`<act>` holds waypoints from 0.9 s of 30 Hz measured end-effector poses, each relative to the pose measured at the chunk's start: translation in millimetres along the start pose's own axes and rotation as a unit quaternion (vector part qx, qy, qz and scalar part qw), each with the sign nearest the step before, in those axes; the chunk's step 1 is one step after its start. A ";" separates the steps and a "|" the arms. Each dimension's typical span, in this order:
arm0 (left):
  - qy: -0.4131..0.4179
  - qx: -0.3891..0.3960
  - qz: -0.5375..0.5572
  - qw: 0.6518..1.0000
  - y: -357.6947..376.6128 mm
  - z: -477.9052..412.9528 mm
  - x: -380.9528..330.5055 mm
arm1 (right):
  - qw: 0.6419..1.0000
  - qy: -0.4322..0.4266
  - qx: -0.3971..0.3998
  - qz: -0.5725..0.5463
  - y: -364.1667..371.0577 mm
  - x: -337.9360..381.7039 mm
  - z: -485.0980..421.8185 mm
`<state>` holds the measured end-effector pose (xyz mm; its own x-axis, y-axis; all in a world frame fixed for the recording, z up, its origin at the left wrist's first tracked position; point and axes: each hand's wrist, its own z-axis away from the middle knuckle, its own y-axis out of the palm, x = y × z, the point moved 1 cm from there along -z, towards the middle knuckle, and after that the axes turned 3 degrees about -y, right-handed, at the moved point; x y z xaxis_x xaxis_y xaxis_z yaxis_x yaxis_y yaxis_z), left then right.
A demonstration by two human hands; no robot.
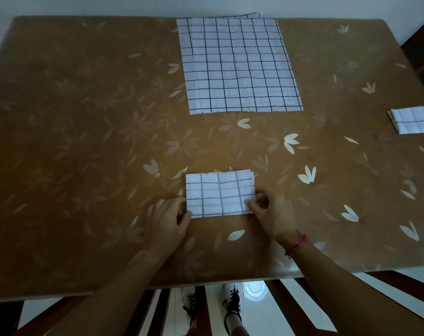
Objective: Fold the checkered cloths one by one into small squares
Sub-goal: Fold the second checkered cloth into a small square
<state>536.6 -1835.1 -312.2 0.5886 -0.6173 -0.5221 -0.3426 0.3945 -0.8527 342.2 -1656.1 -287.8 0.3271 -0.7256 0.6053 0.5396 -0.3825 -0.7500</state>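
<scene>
**Half-folded cloth at near edge, both hands on its corners**

Surface: table (84, 117) under a brown cover with pale leaf print, glossy, and dim light. Pale wall (60, 6) runs behind the far edge. Below the near edge are dark wooden slats (286, 306) over a light, shiny floor (254, 289), with the person's dark-laced shoes (232, 304) between the slats.

Hands: left hand (167, 219) sits at the lower-left corner of the folded cloth (218, 195), fingers curled, thumb at the cloth's edge, gripping that corner. Right hand (271, 214) pinches the lower-right corner, one fingertip on top of the fabric and the other fingers bent beside the right edge. Red string bracelet (297, 246) on the right wrist.

Folded cloth: white with dark grid, a layered rectangle wider than deep, lying flat near the table's front centre. Its layer edges are slightly offset at the top right.

Other items: cloth stack (240, 64), unfolded and same check, lies flat at far centre with its far edge reaching the table edge, well apart from the hands. Small folded square (412, 120) lies at the right side of the table, partly cut off by the frame. Nothing sits between the hands and either one
</scene>
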 end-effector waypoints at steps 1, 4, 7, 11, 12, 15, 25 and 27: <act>-0.005 0.001 -0.009 1.000 0.8 -0.8 1.4 | 1.000 0.003 -0.002 0.002 1.5 -1.1 -1.7; -0.007 -0.007 -0.052 0.999 2.7 -2.9 4.4 | 1.000 0.003 -0.005 0.019 3.0 -1.4 -3.9; 0.037 -0.011 -0.084 0.996 -0.9 -5.2 3.7 | 0.999 -0.007 -0.016 0.039 1.6 1.6 -3.0; 0.131 0.034 -0.133 0.982 -9.5 -15.9 3.5 | 0.988 -0.108 -0.078 0.083 5.0 16.9 0.4; 0.144 0.049 -0.147 0.977 -11.3 -19.3 3.5 | 0.979 -0.152 -0.086 0.106 8.7 23.5 -0.1; 0.158 0.089 -0.185 0.966 -12.8 -28.7 6.1 | 0.954 -0.245 -0.059 0.162 29.8 46.3 -5.3; 0.188 0.115 -0.218 0.951 -1.4 -36.2 20.3 | 0.883 -0.367 0.063 0.287 94.1 65.2 -25.4; 0.197 0.119 -0.224 0.947 -3.2 -36.4 20.6 | 0.880 -0.365 0.068 0.297 95.7 62.7 -26.6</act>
<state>523.1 -1873.9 -321.0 0.3012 -0.9465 -0.1161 0.0799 0.1464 -0.9860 393.7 -1753.5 -328.7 0.9670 -0.1940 0.1652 0.1776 0.0485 -0.9829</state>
